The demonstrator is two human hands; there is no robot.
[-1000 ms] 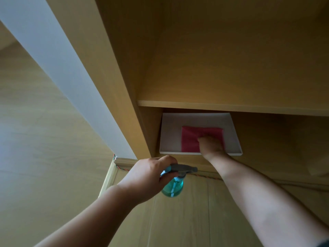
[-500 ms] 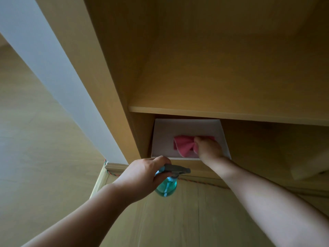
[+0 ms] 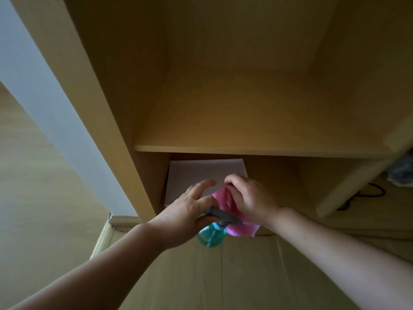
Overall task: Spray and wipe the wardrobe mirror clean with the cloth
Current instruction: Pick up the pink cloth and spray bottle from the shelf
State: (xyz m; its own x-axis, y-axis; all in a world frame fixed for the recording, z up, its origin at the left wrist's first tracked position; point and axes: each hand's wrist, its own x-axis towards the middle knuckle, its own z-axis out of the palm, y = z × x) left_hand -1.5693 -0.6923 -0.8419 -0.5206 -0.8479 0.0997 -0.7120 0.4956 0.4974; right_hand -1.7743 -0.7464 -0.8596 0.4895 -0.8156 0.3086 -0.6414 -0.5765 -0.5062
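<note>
A person's right hand (image 3: 250, 198) bunches a pink cloth (image 3: 225, 203) at the front edge of a white tray (image 3: 201, 173) under a wooden shelf (image 3: 245, 149). Left hand (image 3: 190, 209), fingers partly spread, grips a teal bottle (image 3: 211, 236).

A wooden shelf (image 3: 257, 149) runs across the open wardrobe, its top bare as far as the view shows. In the compartment beneath the shelf, against the left wall, a white tray (image 3: 201, 170) lies flat on the compartment floor (image 3: 290, 186). To the right of the tray, past an upright divider (image 3: 348, 186), a dark cord (image 3: 362, 194) lies on the wood.
</note>
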